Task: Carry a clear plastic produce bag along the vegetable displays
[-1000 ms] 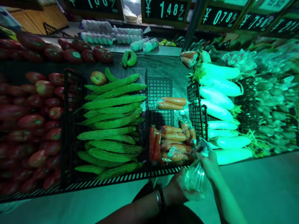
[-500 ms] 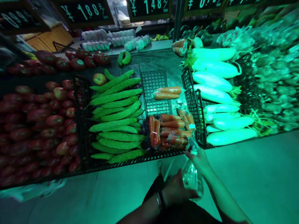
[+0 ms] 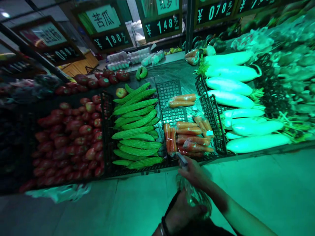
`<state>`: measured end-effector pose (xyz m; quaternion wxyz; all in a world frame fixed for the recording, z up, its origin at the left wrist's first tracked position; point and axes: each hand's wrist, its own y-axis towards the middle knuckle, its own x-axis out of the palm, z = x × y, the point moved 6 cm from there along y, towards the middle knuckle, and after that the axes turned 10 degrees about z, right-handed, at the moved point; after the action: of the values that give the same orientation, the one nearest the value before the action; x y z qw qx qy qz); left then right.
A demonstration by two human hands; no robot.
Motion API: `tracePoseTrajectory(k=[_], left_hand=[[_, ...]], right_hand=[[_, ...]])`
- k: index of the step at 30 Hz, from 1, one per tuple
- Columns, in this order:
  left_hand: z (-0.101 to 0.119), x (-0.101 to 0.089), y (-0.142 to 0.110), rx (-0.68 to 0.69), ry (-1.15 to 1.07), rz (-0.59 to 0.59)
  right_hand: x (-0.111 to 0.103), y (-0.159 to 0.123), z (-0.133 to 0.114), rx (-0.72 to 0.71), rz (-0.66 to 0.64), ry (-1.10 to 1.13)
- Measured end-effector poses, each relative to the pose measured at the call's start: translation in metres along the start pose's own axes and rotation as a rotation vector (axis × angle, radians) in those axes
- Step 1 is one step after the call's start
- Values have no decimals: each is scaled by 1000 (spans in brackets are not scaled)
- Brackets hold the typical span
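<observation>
Support of a clear spray bottle (image 3: 194, 194) between two hands appears to be the step in hand. It sits in front of the crate edge, body slanting down toward the wearer, with its grey nozzle (image 3: 182, 160) near the wrapped carrots (image 3: 189, 131). The right hand (image 3: 193, 172) is closed round the neck just below the nozzle; whether a finger presses the trigger, I cannot tell. The left hand (image 3: 180, 208) is curled against the lower body, thumb along its side, though in fairness that part is dark and the far fingers are hidden.

Bitter melons (image 3: 137, 124) lie stacked to the left of the carrots, with red tomatoes (image 3: 73, 131) beyond a black crate wall (image 3: 106, 131). White radishes (image 3: 256, 142) lie on the other side.

Any move from this hold would, I judge, call for both hands travelling together, the lower one bearing the weight and the upper one steering the nozzle. The smooth plastic might slip if the lower hold loosened, and the nozzle could catch on the carrot wrappings if brought in too low.
</observation>
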<state>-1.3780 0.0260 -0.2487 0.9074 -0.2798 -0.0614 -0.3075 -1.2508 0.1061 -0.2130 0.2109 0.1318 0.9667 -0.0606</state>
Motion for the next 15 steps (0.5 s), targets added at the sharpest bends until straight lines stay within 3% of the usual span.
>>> tracePoseTrajectory(k=[3, 7, 12, 15], left_hand=[[1, -12, -8, 7, -16, 46], [3, -23, -8, 100, -44, 6], [-18, -29, 10, 32, -131, -63], [-19, -48, 24, 17, 25, -35]], right_hand=[[14, 2, -12, -43, -7, -57], [20, 0, -16, -63, 34, -35], [17, 5, -17, -26, 107, 16], [19, 17, -20, -4, 169, 40]])
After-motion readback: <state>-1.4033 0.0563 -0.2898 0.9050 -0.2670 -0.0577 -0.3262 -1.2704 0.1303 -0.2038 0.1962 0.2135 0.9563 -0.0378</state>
